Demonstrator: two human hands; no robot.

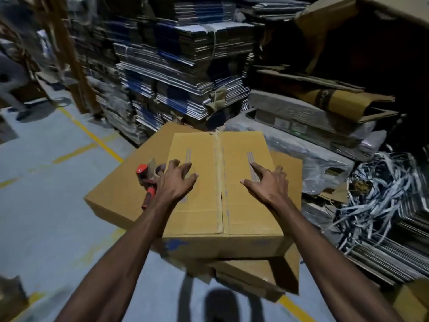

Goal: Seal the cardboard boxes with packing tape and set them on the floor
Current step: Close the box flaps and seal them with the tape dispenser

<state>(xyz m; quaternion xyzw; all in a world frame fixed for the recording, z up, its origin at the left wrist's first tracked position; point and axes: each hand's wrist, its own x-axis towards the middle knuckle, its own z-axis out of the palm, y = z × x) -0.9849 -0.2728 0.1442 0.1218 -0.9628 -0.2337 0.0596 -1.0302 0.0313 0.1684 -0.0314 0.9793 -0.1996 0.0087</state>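
A closed brown cardboard box [236, 205] lies in front of me on a larger flat cardboard box [120, 194]. Clear packing tape runs along its centre seam [219, 173]. My left hand [176, 182] hovers over the box's left flap with fingers spread. My right hand [267, 182] is over the right flap, fingers spread too. Whether either touches the cardboard I cannot tell. A red-handled tape dispenser [148, 182] lies on the larger box just left of my left hand, partly hidden by it.
Tall stacks of flattened cartons [181, 66] rise behind the boxes. Wrapped bundles [301, 145] and loose strapping bands [380, 182] crowd the right. Grey floor with yellow lines [58, 159] opens to the left. A person [11, 84] stands at the far left.
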